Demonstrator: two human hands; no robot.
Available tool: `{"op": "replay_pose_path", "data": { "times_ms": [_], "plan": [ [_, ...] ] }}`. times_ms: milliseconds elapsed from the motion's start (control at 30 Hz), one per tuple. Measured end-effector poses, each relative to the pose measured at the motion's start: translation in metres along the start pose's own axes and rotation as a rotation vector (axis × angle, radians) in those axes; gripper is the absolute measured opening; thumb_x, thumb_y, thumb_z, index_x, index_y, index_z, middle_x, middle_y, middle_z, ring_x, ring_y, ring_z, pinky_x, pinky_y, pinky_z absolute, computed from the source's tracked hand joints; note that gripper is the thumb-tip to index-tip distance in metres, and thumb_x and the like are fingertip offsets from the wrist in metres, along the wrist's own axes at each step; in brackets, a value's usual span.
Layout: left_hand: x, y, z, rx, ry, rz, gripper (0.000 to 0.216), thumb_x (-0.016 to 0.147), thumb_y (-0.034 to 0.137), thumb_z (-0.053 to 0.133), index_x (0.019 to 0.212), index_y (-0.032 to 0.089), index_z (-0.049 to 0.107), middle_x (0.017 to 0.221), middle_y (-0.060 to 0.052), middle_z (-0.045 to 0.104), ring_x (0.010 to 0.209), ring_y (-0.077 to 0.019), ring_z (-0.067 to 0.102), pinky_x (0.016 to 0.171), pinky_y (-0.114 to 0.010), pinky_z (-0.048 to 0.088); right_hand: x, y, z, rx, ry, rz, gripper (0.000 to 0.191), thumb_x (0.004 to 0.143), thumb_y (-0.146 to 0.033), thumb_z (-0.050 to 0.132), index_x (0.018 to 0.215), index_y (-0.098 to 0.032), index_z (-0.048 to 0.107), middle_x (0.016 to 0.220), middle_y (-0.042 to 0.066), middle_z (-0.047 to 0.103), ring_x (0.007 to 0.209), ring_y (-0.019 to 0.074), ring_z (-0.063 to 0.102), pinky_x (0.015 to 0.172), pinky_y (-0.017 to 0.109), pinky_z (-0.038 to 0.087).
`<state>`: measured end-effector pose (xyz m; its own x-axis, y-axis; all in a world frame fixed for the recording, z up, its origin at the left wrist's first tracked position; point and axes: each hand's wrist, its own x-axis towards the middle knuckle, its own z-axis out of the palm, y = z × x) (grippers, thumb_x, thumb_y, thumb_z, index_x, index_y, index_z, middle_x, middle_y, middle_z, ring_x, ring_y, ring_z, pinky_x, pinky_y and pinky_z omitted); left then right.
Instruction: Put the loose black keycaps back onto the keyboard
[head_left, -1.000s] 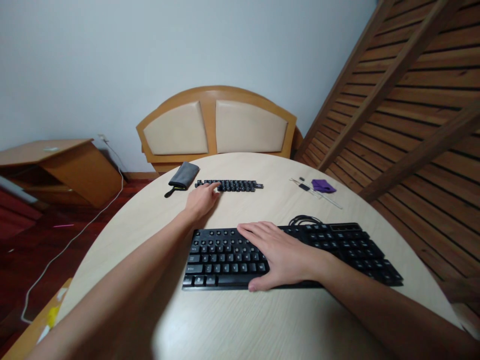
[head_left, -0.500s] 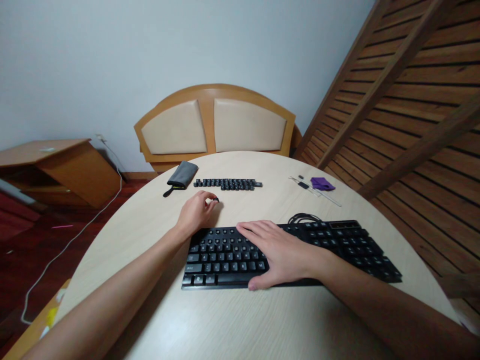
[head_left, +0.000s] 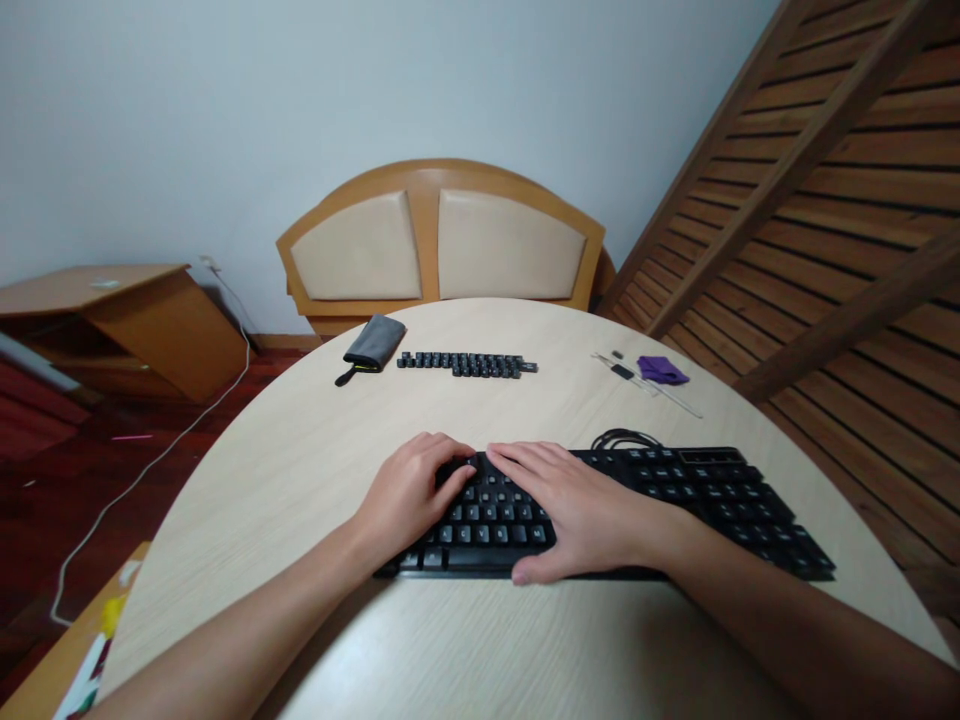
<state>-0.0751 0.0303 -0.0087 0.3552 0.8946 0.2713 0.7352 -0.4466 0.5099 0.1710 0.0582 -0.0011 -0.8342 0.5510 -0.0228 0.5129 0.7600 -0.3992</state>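
Note:
A black keyboard lies across the near half of the round table, several small key stems bare in its upper left rows. Over those rows, my left hand pinches a small black keycap between thumb and fingers at the keyboard's back edge; whether the cap touches a stem I cannot tell. My right hand rests flat on the keyboard's middle, fingers stretched towards the left and thumb at the front edge. Farther back, loose keycaps stand lined up in two rows.
A grey pouch lies left of the loose keycaps. Thin tools, a small dark piece and a purple cloth lie at the back right of the table. The keyboard's cable is coiled behind it.
My left hand has come from the table behind the keyboard, near the loose keycaps, down onto the keyboard's upper left rows with the keycap. My right hand stays on the keyboard. The view has shifted slightly.

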Motion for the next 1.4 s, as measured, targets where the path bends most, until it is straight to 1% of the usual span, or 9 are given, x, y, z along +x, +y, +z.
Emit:
{"op": "replay_pose_path", "data": {
  "times_ms": [100, 200, 400, 600, 733, 900, 1067, 1167, 1400],
  "plan": [
    [0.000, 0.000, 0.001, 0.015, 0.001, 0.006, 0.017, 0.098, 0.029, 0.056, 0.107, 0.021, 0.068, 0.101, -0.006, 0.071, 0.095, -0.0240, 0.064, 0.088, -0.043, 0.051, 0.000, -0.001, -0.001, 0.002, -0.007, 0.005, 0.118, 0.069, -0.072, 0.071, 0.156, -0.007, 0.027, 0.160, 0.021, 0.031, 0.145, 0.0367, 0.031, 0.120, 0.052, 0.025],
    [-0.002, 0.000, 0.000, 0.018, 0.002, 0.011, 0.017, 0.097, 0.029, 0.056, 0.106, 0.021, 0.068, 0.101, -0.007, 0.072, 0.095, -0.0243, 0.064, 0.087, -0.043, 0.051, -0.001, -0.001, -0.001, 0.022, 0.001, -0.003, 0.118, 0.068, -0.072, 0.072, 0.157, -0.009, 0.027, 0.160, 0.020, 0.031, 0.145, 0.0375, 0.031, 0.120, 0.053, 0.025],
    [-0.003, 0.003, -0.003, 0.014, -0.016, 0.028, 0.020, 0.098, 0.028, 0.056, 0.113, 0.023, 0.068, 0.101, -0.006, 0.073, 0.094, -0.0236, 0.065, 0.087, -0.042, 0.051, -0.003, -0.002, 0.001, 0.032, -0.006, 0.000, 0.117, 0.068, -0.070, 0.073, 0.158, -0.012, 0.026, 0.160, 0.020, 0.031, 0.145, 0.0383, 0.030, 0.120, 0.053, 0.025],
    [-0.004, 0.007, -0.006, -0.043, -0.061, 0.103, 0.016, 0.095, 0.026, 0.061, 0.109, 0.023, 0.069, 0.101, -0.003, 0.075, 0.096, -0.0235, 0.065, 0.090, -0.043, 0.049, -0.003, -0.003, 0.001, 0.023, -0.005, -0.003, 0.116, 0.069, -0.072, 0.071, 0.157, -0.010, 0.026, 0.160, 0.020, 0.031, 0.145, 0.0383, 0.030, 0.120, 0.053, 0.024],
    [-0.005, 0.008, -0.004, -0.069, -0.070, 0.113, 0.015, 0.095, 0.026, 0.061, 0.107, 0.023, 0.068, 0.101, -0.004, 0.075, 0.096, -0.0238, 0.065, 0.090, -0.043, 0.049, -0.003, -0.003, 0.001, 0.019, -0.015, 0.002, 0.116, 0.070, -0.072, 0.070, 0.157, -0.008, 0.027, 0.160, 0.021, 0.031, 0.145, 0.0389, 0.030, 0.119, 0.053, 0.024],
    [-0.006, 0.008, -0.004, -0.111, -0.083, 0.114, 0.014, 0.096, 0.028, 0.060, 0.106, 0.023, 0.068, 0.104, -0.005, 0.073, 0.099, -0.0237, 0.065, 0.090, -0.042, 0.048, -0.003, -0.004, 0.000, 0.038, -0.001, -0.014, 0.114, 0.071, -0.072, 0.070, 0.157, -0.011, 0.027, 0.160, 0.022, 0.032, 0.145, 0.0392, 0.031, 0.119, 0.054, 0.025],
    [-0.007, 0.010, -0.004, -0.074, -0.098, 0.124, 0.010, 0.094, 0.027, 0.064, 0.101, 0.023, 0.069, 0.098, -0.004, 0.074, 0.094, -0.0237, 0.065, 0.087, -0.042, 0.048, -0.003, -0.002, 0.001, 0.037, -0.001, -0.012, 0.114, 0.071, -0.072, 0.070, 0.157, -0.011, 0.027, 0.160, 0.021, 0.031, 0.145, 0.0393, 0.030, 0.119, 0.054, 0.024],
    [-0.007, 0.010, -0.002, -0.057, -0.103, 0.155, 0.009, 0.094, 0.027, 0.064, 0.100, 0.023, 0.070, 0.098, -0.004, 0.075, 0.093, -0.0235, 0.065, 0.086, -0.041, 0.048, -0.003, -0.002, 0.001, 0.048, 0.009, -0.022, 0.112, 0.072, -0.072, 0.069, 0.158, -0.013, 0.026, 0.160, 0.020, 0.031, 0.145, 0.0392, 0.031, 0.119, 0.055, 0.024],
    [-0.008, 0.008, -0.001, -0.042, -0.096, 0.184, 0.010, 0.093, 0.025, 0.066, 0.102, 0.022, 0.070, 0.100, -0.004, 0.075, 0.092, -0.0233, 0.065, 0.085, -0.040, 0.047, -0.003, -0.005, -0.001, 0.036, -0.012, -0.003, 0.111, 0.073, -0.073, 0.067, 0.157, -0.011, 0.028, 0.160, 0.020, 0.032, 0.145, 0.0385, 0.031, 0.119, 0.055, 0.025]
  ]
}}
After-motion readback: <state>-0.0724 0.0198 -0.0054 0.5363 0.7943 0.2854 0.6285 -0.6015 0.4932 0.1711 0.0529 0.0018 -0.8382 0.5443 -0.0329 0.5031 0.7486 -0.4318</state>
